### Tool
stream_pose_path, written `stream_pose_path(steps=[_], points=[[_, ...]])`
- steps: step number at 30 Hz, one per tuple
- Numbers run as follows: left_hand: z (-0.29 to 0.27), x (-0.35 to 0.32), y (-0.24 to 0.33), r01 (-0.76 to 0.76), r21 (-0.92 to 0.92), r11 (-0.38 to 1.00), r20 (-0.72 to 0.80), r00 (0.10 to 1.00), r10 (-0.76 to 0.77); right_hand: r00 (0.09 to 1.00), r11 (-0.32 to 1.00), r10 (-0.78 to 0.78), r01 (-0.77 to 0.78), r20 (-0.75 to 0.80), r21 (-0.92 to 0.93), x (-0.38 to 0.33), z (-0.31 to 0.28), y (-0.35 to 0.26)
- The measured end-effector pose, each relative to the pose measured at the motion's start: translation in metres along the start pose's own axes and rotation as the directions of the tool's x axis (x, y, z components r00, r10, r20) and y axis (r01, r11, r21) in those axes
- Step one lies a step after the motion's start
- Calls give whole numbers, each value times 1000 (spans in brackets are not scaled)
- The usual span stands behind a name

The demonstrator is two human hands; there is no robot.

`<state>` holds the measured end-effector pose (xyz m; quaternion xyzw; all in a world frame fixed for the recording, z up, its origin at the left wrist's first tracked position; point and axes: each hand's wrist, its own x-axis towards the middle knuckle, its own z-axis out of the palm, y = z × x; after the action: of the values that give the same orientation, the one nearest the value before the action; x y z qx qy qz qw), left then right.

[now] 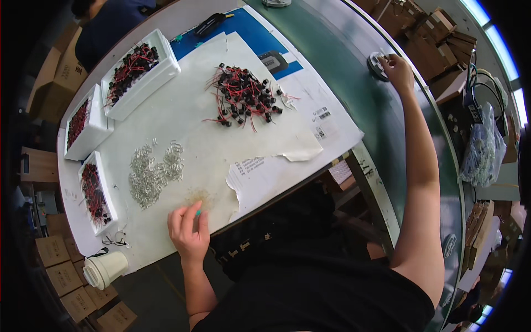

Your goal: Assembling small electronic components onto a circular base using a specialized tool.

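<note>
My right hand reaches far out over the green conveyor belt. Its fingers are closed on a round, pale grey disc-shaped part that rests on the belt. My left hand is at the near edge of the worktable, fingers curled. A small green piece shows between its thumb and forefinger; its kind is unclear. Just beyond that hand lies a pile of small clear or silvery pieces. Farther back sits a heap of small black cylindrical components with red wires.
White foam boxes of wired components line the table's left side. A lidded cream cup stands at the near left corner. Torn white paper covers the table. More disc-shaped parts lie on the belt. A person is at the far left.
</note>
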<state>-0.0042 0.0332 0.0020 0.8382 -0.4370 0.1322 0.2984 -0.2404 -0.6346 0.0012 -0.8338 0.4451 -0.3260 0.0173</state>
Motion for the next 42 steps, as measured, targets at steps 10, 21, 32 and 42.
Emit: stream_pose_path(steps=[10, 21, 32, 42], points=[[5, -1, -3, -63, 103, 993, 4, 998, 63, 922, 928, -333, 283, 199, 240, 71, 151, -237], [5, -1, 10, 21, 187, 982, -103, 995, -2, 962, 988, 37, -76, 272, 133, 152, 248, -298], [-2, 5, 5, 24, 81, 996, -156, 988, -11, 765, 751, -489, 124, 420, 648, 61, 67, -308], [-15, 24, 7, 21, -250, 968, 21, 1000, -17, 88, 413, -911, 219, 404, 884, -150, -43, -379]])
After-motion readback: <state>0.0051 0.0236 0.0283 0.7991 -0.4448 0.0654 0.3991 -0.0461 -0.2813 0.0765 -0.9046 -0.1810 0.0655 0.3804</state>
